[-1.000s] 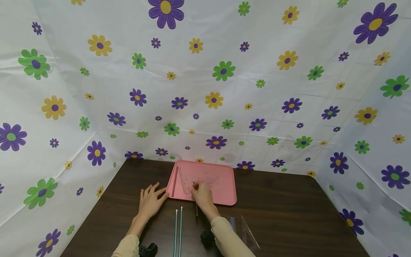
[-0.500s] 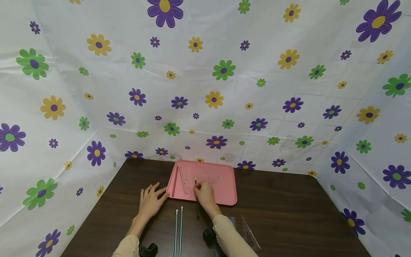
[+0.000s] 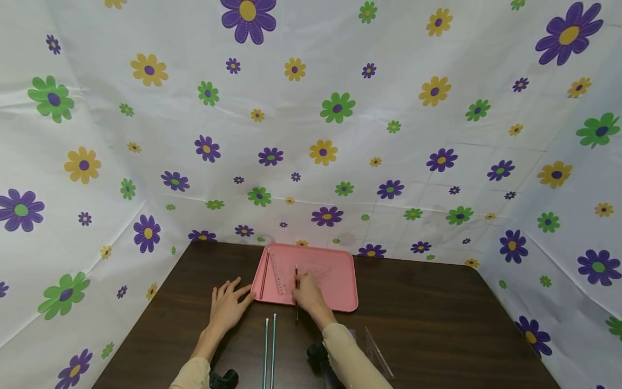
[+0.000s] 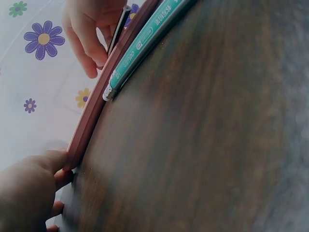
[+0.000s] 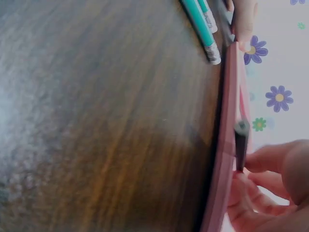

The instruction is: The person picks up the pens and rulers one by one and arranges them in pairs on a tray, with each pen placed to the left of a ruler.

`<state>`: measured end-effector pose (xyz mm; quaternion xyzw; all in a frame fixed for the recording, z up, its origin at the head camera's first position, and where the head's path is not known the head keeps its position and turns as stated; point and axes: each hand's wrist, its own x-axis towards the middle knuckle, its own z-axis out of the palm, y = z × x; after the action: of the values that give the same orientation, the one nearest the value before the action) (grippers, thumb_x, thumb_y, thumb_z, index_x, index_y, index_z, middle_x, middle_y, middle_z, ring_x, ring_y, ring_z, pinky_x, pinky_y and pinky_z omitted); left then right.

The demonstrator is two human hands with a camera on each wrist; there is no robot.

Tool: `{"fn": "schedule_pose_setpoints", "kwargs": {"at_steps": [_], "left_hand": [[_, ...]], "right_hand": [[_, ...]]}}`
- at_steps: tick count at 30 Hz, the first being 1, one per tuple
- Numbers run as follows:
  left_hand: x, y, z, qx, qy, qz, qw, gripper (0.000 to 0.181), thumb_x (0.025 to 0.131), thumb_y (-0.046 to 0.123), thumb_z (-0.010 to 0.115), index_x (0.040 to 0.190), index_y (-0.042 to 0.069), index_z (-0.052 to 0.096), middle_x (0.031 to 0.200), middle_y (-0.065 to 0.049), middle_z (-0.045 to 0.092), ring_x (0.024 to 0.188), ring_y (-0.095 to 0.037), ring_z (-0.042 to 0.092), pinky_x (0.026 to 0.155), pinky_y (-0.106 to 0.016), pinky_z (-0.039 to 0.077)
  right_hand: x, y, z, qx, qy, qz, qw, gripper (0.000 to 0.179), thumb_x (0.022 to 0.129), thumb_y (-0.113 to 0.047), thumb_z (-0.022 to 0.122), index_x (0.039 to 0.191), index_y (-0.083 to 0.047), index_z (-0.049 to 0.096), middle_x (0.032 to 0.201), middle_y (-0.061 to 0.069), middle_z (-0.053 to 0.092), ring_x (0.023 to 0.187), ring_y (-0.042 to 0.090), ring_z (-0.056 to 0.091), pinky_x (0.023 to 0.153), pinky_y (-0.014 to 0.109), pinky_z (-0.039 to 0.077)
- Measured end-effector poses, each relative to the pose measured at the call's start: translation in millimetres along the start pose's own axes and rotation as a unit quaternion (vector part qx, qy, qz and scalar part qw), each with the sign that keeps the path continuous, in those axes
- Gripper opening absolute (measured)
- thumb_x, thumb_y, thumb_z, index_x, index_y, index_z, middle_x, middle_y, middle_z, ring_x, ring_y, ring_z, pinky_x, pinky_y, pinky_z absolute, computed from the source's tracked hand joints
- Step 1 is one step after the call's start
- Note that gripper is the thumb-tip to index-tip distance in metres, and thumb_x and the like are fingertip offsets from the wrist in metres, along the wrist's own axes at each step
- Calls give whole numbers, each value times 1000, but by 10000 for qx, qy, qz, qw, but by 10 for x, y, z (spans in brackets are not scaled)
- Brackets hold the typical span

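My right hand pinches a dark pencil between thumb and fingers, over the front part of a pink tray. The pencil's flat end sticks out past the tray's front rim, toward me. At the tray's front left corner lies my left hand, fingers spread, its thumb and index finger touching the rim. Inside the tray a dark reddish pencil lies along the left side, with a clear ruler beside it. Faint markings of a transparent drawing tool show farther right, partly behind my right hand.
Two teal pencils with white eraser ends lie in front of the tray. By my right sleeve are a bluish ruler, mostly covered, and a clear set square. A flowered cloth hangs behind the dark table.
The right hand has turned the dark pencil more upright in the head view and moved it slightly farther over the tray; its far end now shows. The left hand stays at the tray corner.
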<state>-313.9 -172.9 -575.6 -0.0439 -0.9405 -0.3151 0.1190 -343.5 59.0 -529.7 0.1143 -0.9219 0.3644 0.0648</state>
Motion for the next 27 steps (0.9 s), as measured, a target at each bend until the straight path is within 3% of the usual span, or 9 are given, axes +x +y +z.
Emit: {"fn": "schedule_pose_setpoints", "kwargs": {"at_steps": [5, 9, 13, 16, 22, 27], "left_hand": [[10, -5, 0, 5, -49, -60, 10000, 48, 97, 47, 58, 131, 15, 67, 153, -22, 42, 145, -47, 26, 117, -69, 2], [13, 0, -11, 27, -160, -100, 9998, 49, 97, 47, 57, 133, 15, 65, 154, -21, 41, 146, -47, 25, 118, -68, 1], [18, -4, -18, 56, -171, -100, 9998, 49, 98, 48, 56, 133, 15, 65, 154, -21, 41, 146, -47, 24, 117, -68, 1], [21, -6, -20, 80, -160, -102, 9998, 49, 98, 48, 56, 133, 15, 65, 154, -21, 41, 146, -47, 25, 117, -69, 2], [16, -13, -2, 94, -171, -90, 9998, 48, 98, 48, 57, 133, 17, 66, 154, -21, 42, 145, -47, 25, 117, -69, 2], [9, 2, -4, 18, -81, -53, 10000, 47, 97, 47, 58, 131, 16, 67, 153, -21, 43, 145, -47, 26, 117, -69, 2]], "right_hand": [[14, 56, 42, -10, 484, -69, 9988, 10, 84, 1, 68, 93, 3, 74, 87, 10, 60, 73, 15, 53, 63, 28, 48], [13, 94, 78, -72, 715, -107, 9974, 6, 86, -3, 70, 87, -1, 76, 83, 7, 67, 74, 14, 60, 65, 28, 51], [31, 84, 82, -335, 729, -464, 9957, 11, 87, -2, 68, 91, 4, 77, 87, 14, 69, 81, 22, 64, 72, 36, 55], [41, 56, 65, -513, 468, -622, 9956, 15, 86, 0, 65, 96, 8, 74, 93, 18, 64, 84, 25, 60, 76, 39, 55], [28, 31, 60, -513, 21, -387, 9979, 28, 87, 3, 64, 114, 11, 68, 105, 18, 56, 92, 23, 54, 80, 40, 54], [33, 45, 88, -386, 227, -249, 9987, 27, 90, -2, 66, 114, 9, 69, 104, 17, 57, 94, 25, 57, 84, 43, 54]]}}
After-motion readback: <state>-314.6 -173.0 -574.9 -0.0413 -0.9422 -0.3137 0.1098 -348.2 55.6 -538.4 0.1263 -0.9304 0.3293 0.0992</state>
